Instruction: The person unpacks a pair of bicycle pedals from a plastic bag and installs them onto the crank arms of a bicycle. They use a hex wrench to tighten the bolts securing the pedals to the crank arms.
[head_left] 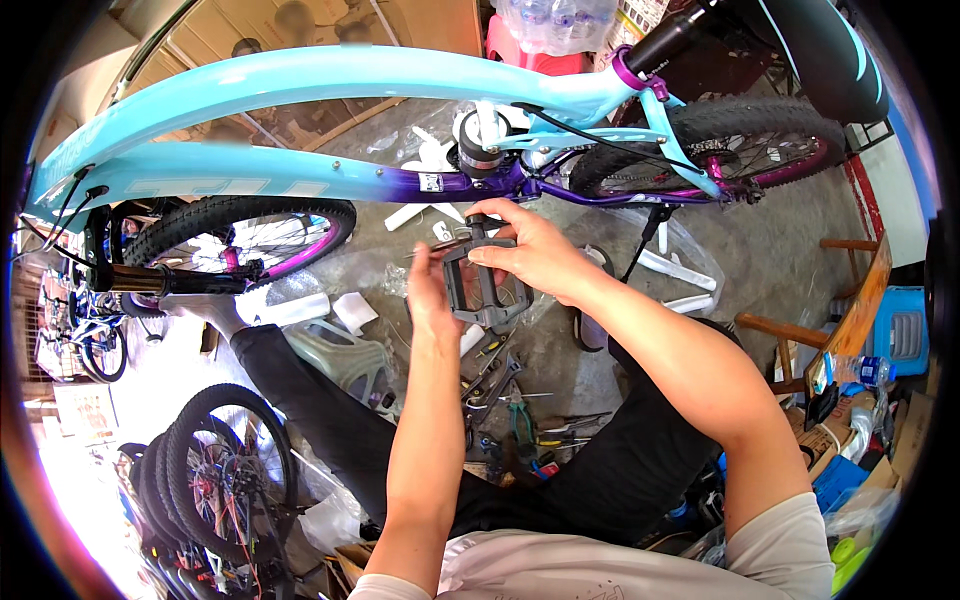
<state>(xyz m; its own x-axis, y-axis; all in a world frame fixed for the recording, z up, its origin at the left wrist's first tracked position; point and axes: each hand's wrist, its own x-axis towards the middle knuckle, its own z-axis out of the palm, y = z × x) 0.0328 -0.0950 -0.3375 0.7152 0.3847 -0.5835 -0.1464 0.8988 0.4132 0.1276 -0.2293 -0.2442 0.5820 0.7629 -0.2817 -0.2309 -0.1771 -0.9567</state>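
Both hands hold a dark grey bicycle pedal (482,285) just below the frame of a light blue and purple bicycle (330,85). My left hand (430,290) grips the pedal's left side, with a thin metal piece showing at its fingertips. My right hand (535,255) closes over the pedal's top and right side. The bicycle's bottom bracket (480,145), without a crank, sits straight above the pedal. My legs in black trousers spread out below the hands.
Pliers and other hand tools (510,405) lie on the concrete floor between my legs. White foam and plastic packing pieces (670,270) are scattered under the bicycle. Spare wheels (215,470) stand at the lower left. A wooden chair (840,320) and boxes crowd the right.
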